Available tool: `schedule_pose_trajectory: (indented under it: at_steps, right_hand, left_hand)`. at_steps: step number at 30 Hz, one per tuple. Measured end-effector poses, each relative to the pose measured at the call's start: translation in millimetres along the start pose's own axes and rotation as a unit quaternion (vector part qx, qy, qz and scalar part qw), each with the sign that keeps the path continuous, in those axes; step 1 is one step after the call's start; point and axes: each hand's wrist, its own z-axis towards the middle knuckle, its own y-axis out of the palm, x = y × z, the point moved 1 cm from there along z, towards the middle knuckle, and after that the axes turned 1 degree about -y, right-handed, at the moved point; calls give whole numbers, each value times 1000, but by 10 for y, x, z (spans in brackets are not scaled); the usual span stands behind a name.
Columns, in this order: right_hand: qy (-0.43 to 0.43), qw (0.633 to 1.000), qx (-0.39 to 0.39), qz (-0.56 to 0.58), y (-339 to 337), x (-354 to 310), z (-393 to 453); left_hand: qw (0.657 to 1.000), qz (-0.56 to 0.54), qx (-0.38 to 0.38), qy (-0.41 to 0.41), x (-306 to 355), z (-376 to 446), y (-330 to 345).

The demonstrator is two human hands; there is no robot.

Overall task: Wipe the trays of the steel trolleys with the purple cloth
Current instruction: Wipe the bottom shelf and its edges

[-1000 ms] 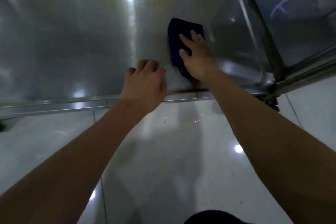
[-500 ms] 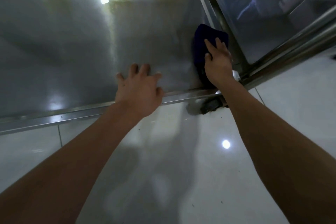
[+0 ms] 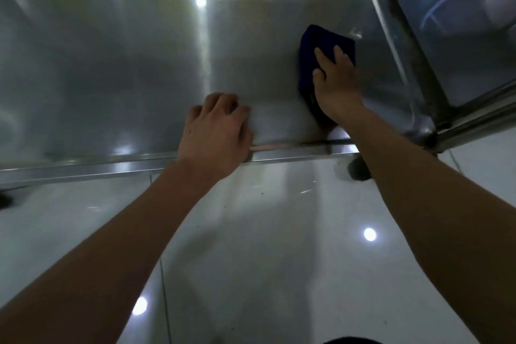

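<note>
Cloth (image 3: 321, 45), purple, lies pressed flat under my right hand (image 3: 335, 81) at the tray's (image 3: 125, 64) right; left hand (image 3: 215, 131), fingers curled, grips its front rim.

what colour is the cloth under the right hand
Dark blue-purple cloth, seen in the head view.

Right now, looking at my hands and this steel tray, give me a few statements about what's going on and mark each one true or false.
1. The right hand presses the purple cloth flat on the tray. True.
2. The cloth lies near the tray's left end. False: it is near the right end, by the trolley's upright post.
3. The left hand rests at the tray's front rim. True.
4. The left hand holds a second cloth. False: no cloth is in it.
</note>
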Motion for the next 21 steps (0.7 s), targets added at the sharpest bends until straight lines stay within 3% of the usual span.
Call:
schedule_pose_trajectory:
  at_steps: [15, 21]
  right_hand:
    - [-152, 986, -71, -19, 745, -2273, -127]
    - [-211, 973, -93, -15, 894, -2710, -159]
  left_hand:
    - [989, 32, 26, -141, -1370, -644, -536]
    - [988, 34, 33, -146, -1556, -792, -593]
